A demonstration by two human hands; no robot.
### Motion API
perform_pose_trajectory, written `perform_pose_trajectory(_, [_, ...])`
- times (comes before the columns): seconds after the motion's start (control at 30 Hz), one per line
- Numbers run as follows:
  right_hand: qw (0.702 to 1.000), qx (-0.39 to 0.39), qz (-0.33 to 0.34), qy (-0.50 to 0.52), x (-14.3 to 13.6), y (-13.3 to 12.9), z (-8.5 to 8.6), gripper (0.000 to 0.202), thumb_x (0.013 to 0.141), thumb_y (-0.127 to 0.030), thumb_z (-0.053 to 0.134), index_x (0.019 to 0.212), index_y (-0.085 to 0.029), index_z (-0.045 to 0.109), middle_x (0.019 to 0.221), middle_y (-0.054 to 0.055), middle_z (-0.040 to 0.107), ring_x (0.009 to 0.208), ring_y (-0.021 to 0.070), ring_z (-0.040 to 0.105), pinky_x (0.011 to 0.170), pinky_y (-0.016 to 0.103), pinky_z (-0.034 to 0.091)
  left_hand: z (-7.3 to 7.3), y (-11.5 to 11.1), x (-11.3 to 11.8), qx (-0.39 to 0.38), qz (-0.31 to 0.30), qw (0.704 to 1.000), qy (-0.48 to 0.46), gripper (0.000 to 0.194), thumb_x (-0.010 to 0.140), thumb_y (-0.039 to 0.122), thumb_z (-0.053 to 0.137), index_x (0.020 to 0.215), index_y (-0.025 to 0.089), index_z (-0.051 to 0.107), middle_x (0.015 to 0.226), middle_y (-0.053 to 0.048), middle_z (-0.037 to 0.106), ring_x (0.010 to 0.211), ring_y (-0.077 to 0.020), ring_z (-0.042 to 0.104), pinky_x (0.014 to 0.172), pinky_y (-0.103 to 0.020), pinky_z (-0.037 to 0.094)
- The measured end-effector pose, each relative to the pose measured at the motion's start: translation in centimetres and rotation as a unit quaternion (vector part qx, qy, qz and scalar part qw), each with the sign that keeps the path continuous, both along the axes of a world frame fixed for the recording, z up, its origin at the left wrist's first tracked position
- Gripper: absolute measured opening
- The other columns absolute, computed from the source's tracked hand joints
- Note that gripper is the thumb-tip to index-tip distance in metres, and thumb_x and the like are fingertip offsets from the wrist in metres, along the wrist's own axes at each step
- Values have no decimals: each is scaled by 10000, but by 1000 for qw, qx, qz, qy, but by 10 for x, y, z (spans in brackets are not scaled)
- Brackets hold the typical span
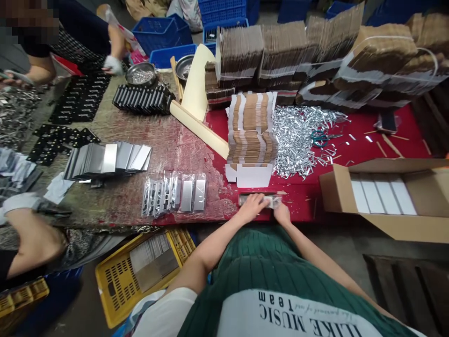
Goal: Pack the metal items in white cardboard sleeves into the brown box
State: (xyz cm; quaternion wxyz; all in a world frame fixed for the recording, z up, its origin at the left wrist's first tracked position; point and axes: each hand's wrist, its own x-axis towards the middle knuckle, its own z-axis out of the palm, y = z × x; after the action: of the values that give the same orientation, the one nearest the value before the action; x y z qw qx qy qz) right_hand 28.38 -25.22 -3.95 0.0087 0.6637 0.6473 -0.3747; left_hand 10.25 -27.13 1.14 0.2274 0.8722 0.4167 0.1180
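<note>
At the table's front edge, my left hand [253, 208] lies over a plastic-wrapped packet [242, 200], its fingers bent down onto it. My right hand [282, 215] pinches the clear, crumpled plastic at the packet's right end. What lies inside the wrapping is mostly hidden by my fingers. Just beyond the hands, a row of folded white-and-brown small cartons [250, 126] stands packed together. Silver metal pieces [294, 140] are heaped beside it, with teal-handled scissors [319, 138] at the heap's right side.
An open cardboard box [379, 220] holding several white boxes stands at right. Bagged metal plates [192, 194] lie left of my hands. Cardboard stacks [242, 51] line the back. Two co-workers' arms [28, 234] reach in from the left. Below is a yellow crate [115, 299].
</note>
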Motion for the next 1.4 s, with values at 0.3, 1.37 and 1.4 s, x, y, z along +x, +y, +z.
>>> perform_pose_trajectory(0.3, [933,-146,-148,293,10,37,21,637,874,-643,190,1172,-162,482,870,111,648,773,206,625,742,361,493,-15,27,-56,-336,402,846,-99,224,867,283,471,1038,155,537,845,-62,645,769,-155,639,772,-313,496])
perform_pose_trajectory(1.37, [953,-13,302,33,-48,44,58,543,619,-391,727,1059,-109,579,1000,148,628,890,280,552,755,361,428,-20,32,-53,-98,259,955,102,430,879,391,401,1240,176,489,1147,-135,554,1052,-248,513,918,-426,400])
perform_pose_trajectory(1.4, [957,-19,286,49,-31,48,72,534,640,-465,702,1046,-139,583,975,109,642,843,246,567,710,322,438,-15,44,-61,-74,325,940,69,409,891,373,365,1215,163,501,1114,-136,568,1035,-241,527,916,-414,406])
